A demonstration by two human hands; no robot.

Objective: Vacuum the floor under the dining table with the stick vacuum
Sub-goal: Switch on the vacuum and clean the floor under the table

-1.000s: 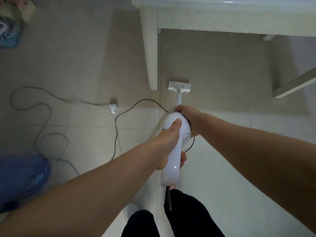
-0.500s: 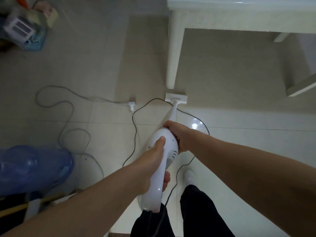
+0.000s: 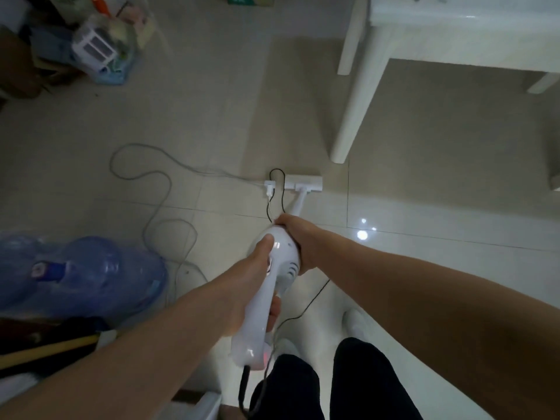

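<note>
Near-centre on the tiled floor [image 3: 424, 268], the stick vacuum [image 3: 283, 259] slants away from the person. Its floor head [image 3: 304, 180] sits flat on the tiles, just near-left of the closest table leg [image 3: 351, 110] and not yet under the dining table [image 3: 454, 34] at far right. Both hands are clamped on the vacuum: left hand [image 3: 251, 286] wrapped round the handle, right hand [image 3: 298, 241] gripping the front of the motor body where the tube starts.

Risks from here:
- A black cord [image 3: 284, 192] loops right at the left end of the floor head; touching or just beside, hard to tell. A push forward or left could run over it, snag it or drag it.
- A white plug [image 3: 269, 187] joined to a grey cable [image 3: 157, 177] lies just left of the head. A tug on the cord could pull that joint apart.
- The table leg is close on the right, so a wide swing could knock the head into it.
- The cord also trails back between the feet, likely a trip risk on stepping forward.

A blue water jug [image 3: 100, 268] lies near left, well apart from the head.
</note>
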